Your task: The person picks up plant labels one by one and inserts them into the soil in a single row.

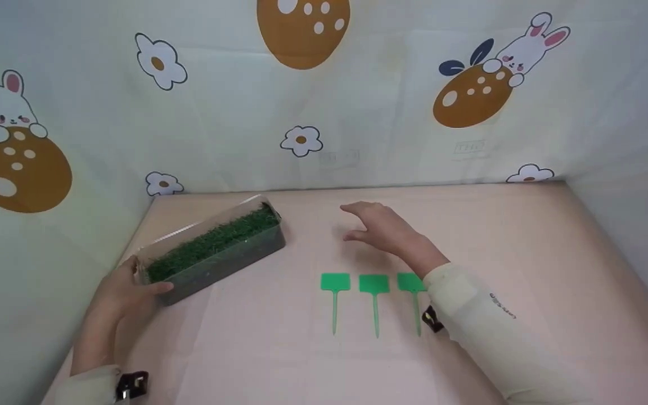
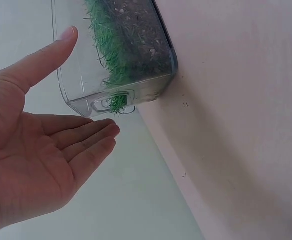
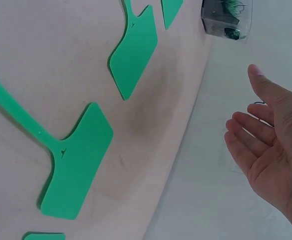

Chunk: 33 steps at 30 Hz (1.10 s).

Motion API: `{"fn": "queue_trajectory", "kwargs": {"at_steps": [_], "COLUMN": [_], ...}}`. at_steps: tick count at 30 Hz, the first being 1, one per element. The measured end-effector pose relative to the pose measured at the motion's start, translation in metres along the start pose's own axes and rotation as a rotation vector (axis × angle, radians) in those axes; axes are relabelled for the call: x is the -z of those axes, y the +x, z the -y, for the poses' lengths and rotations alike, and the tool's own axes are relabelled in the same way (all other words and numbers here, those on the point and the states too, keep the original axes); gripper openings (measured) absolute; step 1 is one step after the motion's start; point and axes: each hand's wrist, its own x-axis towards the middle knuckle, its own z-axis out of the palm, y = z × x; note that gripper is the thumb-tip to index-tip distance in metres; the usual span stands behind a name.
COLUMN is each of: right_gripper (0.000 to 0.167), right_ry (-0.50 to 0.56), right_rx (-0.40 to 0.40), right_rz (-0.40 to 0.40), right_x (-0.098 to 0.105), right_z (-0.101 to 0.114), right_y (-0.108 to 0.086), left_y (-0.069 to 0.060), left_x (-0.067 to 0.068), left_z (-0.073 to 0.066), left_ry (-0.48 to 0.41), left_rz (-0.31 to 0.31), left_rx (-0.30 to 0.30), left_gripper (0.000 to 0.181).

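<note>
A clear rectangular container (image 1: 225,261) with green grass over dark soil lies at a slant on the left of the table. At its near left end is the left hand (image 1: 124,295), thumb by the front side and fingers by the end wall. The left wrist view has this hand (image 2: 41,135) with thumb and fingers extended around the container's corner (image 2: 121,97); firm contact cannot be told. The right hand (image 1: 386,228) hovers right of the container, fingers spread and holding nothing. Below it lie three green T-shaped tags (image 1: 373,284); the sleeve partly covers the rightmost.
The table (image 1: 268,349) has a pale pink cover. Behind it hangs a light cloth (image 1: 369,112) printed with rabbits, flowers and brown egg shapes. In the right wrist view, part of another green piece (image 3: 45,236) shows at the bottom edge.
</note>
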Motion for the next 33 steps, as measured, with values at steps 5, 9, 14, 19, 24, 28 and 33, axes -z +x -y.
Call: {"fn": "queue_trajectory", "kwargs": {"at_steps": [5, 9, 14, 19, 24, 28, 33], "right_gripper": [0.066, 0.066, 0.065, 0.066, 0.065, 0.064, 0.064], "right_ry": [0.007, 0.011, 0.015, 0.019, 0.006, 0.006, 0.015], "right_rx": [-0.012, -0.016, -0.015, -0.003, 0.012, 0.01, -0.007], "right_rz": [0.008, 0.007, 0.002, 0.002, -0.006, -0.01, -0.006], "right_x": [-0.002, -0.004, -0.008, -0.012, -0.015, -0.018, -0.019], "right_z": [-0.001, 0.0, 0.004, 0.008, 0.01, 0.011, 0.012], "right_y": [0.001, 0.002, 0.004, 0.005, 0.006, 0.007, 0.008], "left_y": [-0.001, 0.0, 0.003, 0.007, 0.012, 0.017, 0.02], "left_x": [0.0, -0.001, -0.006, -0.011, -0.016, -0.02, -0.024], "left_z": [0.0, 0.001, -0.001, -0.009, -0.018, -0.025, -0.035], "left_ry": [-0.002, -0.013, -0.023, -0.02, -0.026, -0.034, -0.034], "left_rz": [-0.007, -0.017, -0.044, -0.047, -0.032, -0.033, -0.036], "left_rx": [-0.022, -0.03, -0.07, -0.1, -0.123, -0.135, -0.168], "left_gripper": [0.113, 0.113, 0.106, 0.102, 0.101, 0.1, 0.096]}}
